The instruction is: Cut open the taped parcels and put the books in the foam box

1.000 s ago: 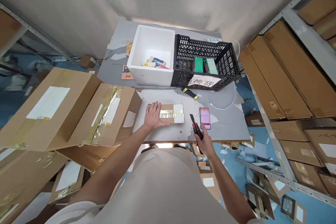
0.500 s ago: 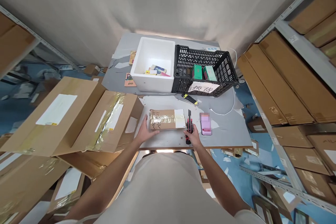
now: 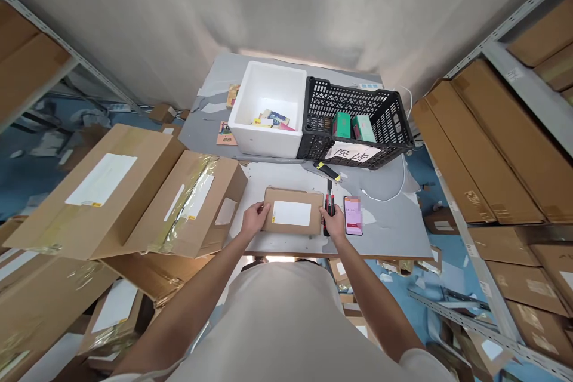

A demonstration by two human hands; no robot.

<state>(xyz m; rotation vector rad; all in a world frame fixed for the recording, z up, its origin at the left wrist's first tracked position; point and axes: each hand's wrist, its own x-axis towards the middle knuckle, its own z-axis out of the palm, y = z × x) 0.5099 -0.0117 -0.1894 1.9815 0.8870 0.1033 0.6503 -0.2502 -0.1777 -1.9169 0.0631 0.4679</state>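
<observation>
A small cardboard parcel [image 3: 292, 218] with a white label on its upper face lies near the front of the grey table [image 3: 385, 233]. My left hand [image 3: 255, 219] grips the parcel's left end. My right hand [image 3: 333, 225] is at the parcel's right end and holds a red and black utility knife [image 3: 329, 206] with its blade pointing away from me. A phone in a pink case [image 3: 353, 215] lies just right of the knife.
A white foam box [image 3: 272, 106] with cards and a black plastic crate [image 3: 358, 122] with green boxes stand at the back. A yellow cutter [image 3: 327, 171] lies before them. Large cardboard boxes [image 3: 134, 197] crowd the left. Shelves with flat cartons [image 3: 492, 149] line the right.
The parcel has been turned over: its taped face was up, now the white label is. My right hand moved left with the knife to the parcel's right end.
</observation>
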